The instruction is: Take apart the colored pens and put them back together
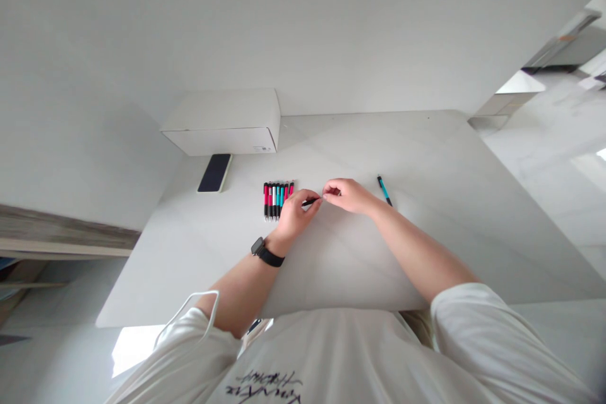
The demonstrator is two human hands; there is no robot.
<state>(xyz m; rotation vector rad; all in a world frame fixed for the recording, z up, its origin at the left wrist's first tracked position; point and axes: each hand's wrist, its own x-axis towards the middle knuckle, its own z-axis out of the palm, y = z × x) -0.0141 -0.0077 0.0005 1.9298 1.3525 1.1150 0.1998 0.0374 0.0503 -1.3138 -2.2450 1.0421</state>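
Observation:
My left hand (296,213) and my right hand (346,194) meet over the middle of the white table (426,246). Both are pinched on a thin dark pen (311,202) that lies between their fingertips. A black watch is on my left wrist. Just left of my left hand lies a neat row of several red, teal and white pens (277,199), side by side on the table. A single teal pen (384,190) lies apart, to the right of my right wrist.
A white cardboard box (227,123) stands at the table's far left against the wall. A dark phone (214,173) lies flat in front of it. The table's right edge borders a pale floor.

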